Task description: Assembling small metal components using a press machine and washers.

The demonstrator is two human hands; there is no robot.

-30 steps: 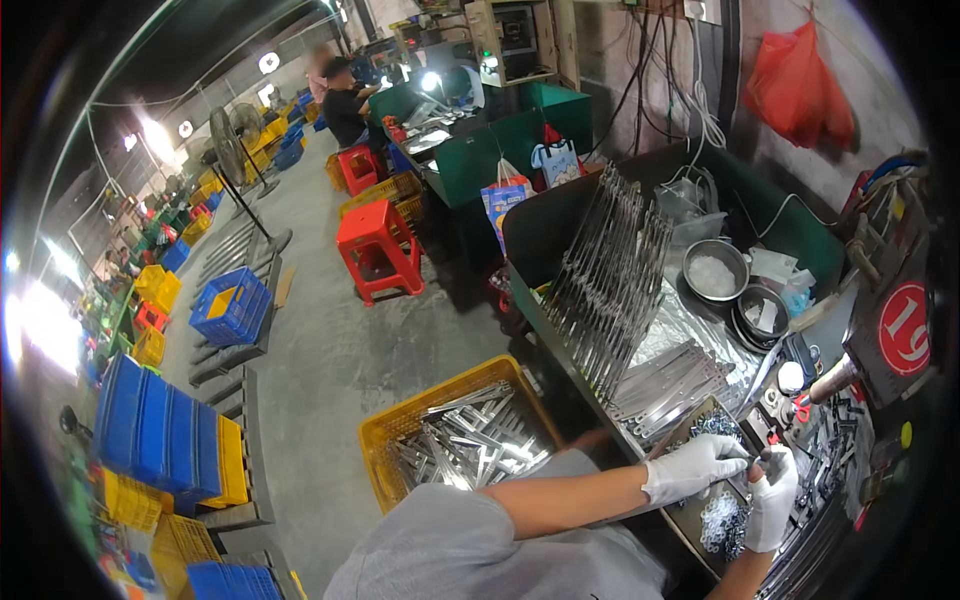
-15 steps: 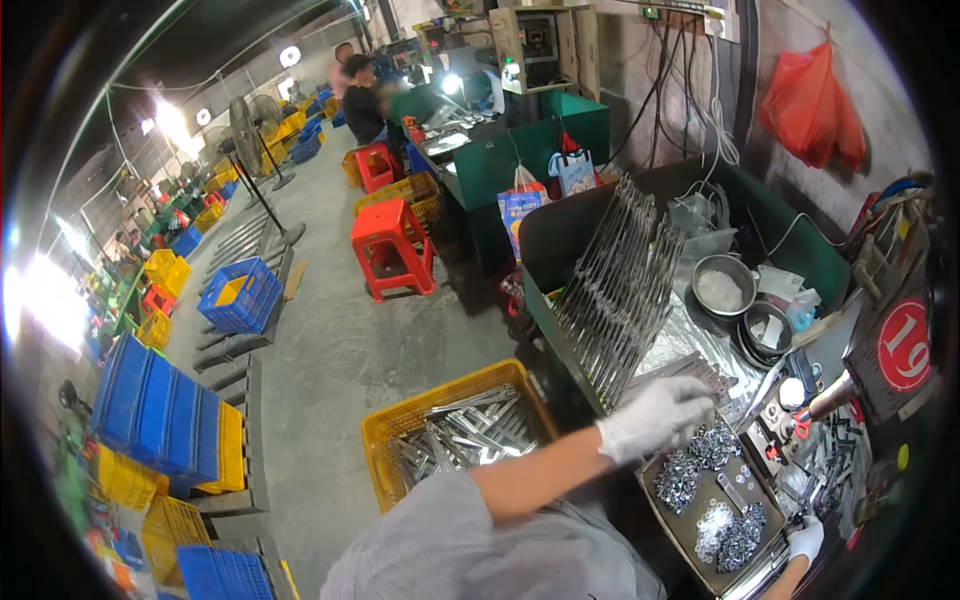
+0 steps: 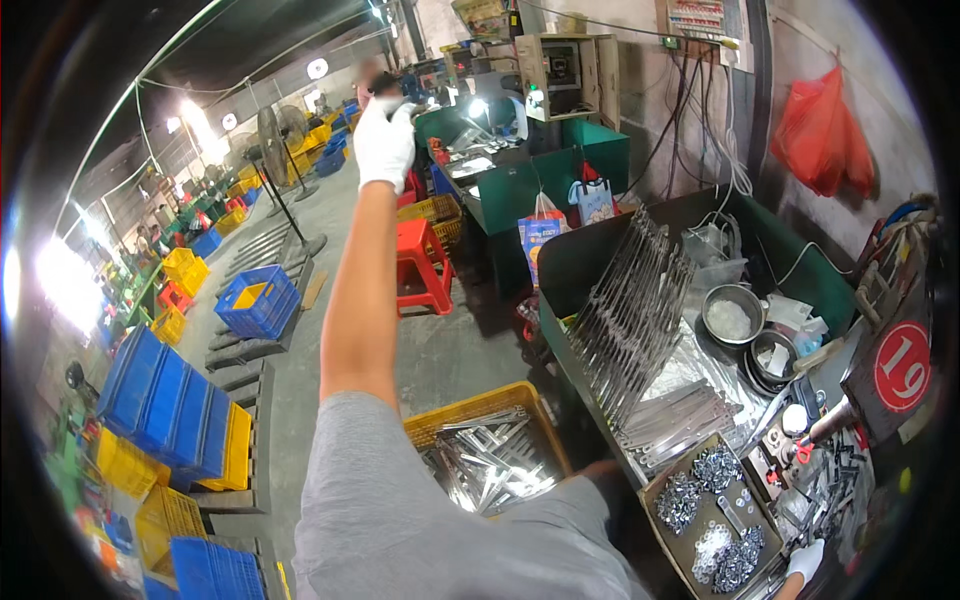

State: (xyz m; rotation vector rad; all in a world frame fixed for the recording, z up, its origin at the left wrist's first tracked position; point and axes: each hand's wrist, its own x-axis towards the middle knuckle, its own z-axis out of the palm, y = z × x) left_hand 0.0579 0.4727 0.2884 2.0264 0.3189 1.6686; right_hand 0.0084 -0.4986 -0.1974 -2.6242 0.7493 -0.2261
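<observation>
My left hand [image 3: 384, 145], in a white glove, is raised high at arm's length toward the far part of the room. Its fingers look partly stretched and apart, and nothing shows in them. My right hand [image 3: 805, 560], also gloved, is low at the right edge, beside a heap of dark and shiny metal parts [image 3: 838, 470]; its fingers are too small and hidden to read. Between my body and that heap lies a shallow tray [image 3: 690, 535] with piles of small shiny metal fittings [image 3: 678, 500], white washers [image 3: 711, 548] and a short flat metal piece [image 3: 731, 514].
Thin metal rods [image 3: 635, 300] lean inside the green-walled bench [image 3: 590, 375], near flat metal strips [image 3: 670, 420] and metal bowls [image 3: 731, 315]. A yellow crate [image 3: 535, 400] of metal bars stands at my left, with a red stool [image 3: 425, 265] beyond. A round-numbered board [image 3: 900, 350] juts in at right.
My left hand has swung from above the tray up and to the left, out past the bench. My right hand stays near the metal parts. The view has shifted slightly.
</observation>
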